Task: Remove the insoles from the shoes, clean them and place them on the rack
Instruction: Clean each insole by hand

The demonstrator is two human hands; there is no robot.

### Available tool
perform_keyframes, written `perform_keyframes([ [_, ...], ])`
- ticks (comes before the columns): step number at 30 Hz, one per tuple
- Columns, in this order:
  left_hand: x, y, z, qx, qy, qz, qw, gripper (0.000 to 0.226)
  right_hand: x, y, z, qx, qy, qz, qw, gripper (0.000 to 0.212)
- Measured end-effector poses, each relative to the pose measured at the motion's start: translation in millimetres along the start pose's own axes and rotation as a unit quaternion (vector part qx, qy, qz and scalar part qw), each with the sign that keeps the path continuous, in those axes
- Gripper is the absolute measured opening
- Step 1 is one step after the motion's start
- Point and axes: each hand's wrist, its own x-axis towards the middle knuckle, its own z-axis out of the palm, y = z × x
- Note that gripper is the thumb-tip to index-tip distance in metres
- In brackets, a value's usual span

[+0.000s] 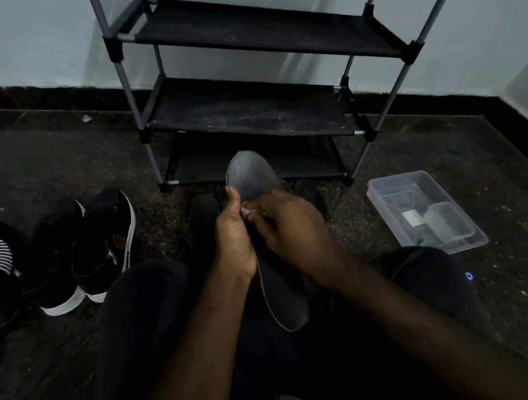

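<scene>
Left grip (233,234) clenched on edge of insole (251,178), holding it upright over lap, toe end up, in front of rack (248,112). Right grip (291,229) curled over insole middle; small white bit at thumbs, cannot tell what. Clear tub (384,202) on floor, right. Risk: hard rubbing bends thin insole, it slips to gritty floor; dusty rack shelves may soil it again.
</scene>
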Motion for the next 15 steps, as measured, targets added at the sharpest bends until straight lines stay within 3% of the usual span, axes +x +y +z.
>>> perform_keyframes([
  [5, -4, -2, 3, -0.035, -0.031, -0.020, 0.999, 0.066, 28, 25, -11, -0.015, 0.064, 0.133, 0.989, 0.019],
  [7, -4, -1, 3, -0.042, -0.035, -0.016, 0.998, 0.068, 26, 22, -8, -0.001, 0.056, 0.124, 0.991, 0.017],
  [12, -2, 0, -1, -0.020, -0.024, 0.002, 1.000, 0.069, -3, 5, 3, 0.016, 0.020, 0.008, 1.000, 0.018],
  [15, -6, -2, 4, -0.031, -0.034, -0.020, 0.999, 0.067, 11, 14, -5, -0.007, 0.059, 0.075, 0.995, 0.019],
])
